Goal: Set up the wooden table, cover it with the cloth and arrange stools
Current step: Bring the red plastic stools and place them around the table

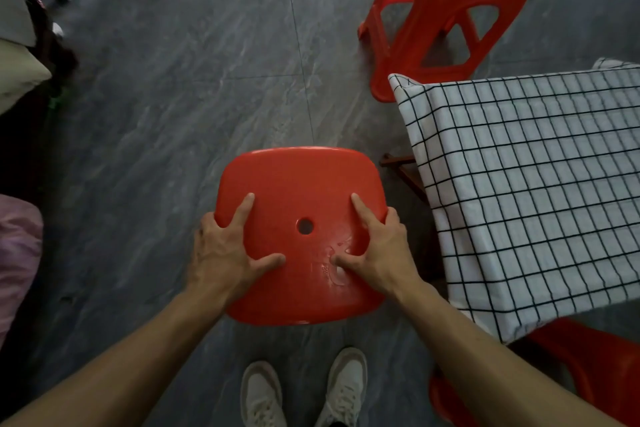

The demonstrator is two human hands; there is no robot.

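Observation:
I hold a red plastic stool [298, 184] by its seat, seen from above, with a small round hole in the middle. My left hand [227, 250] grips the seat's left edge, thumb and forefinger on top. My right hand [375, 246] grips the right edge the same way. To the right stands the table under a white cloth with a black grid [540, 191]; a wooden leg [403, 166] shows under the cloth's left edge. A second red stool [440, 10] stands behind the table's far corner. A third red stool [588, 371] sits partly under the near edge.
The floor [173, 114] is dark grey tile. At the left edge are a pale cushion or bedding [17, 73], dark furniture and pink fabric [17, 253]. My two light shoes [304, 392] are below the held stool.

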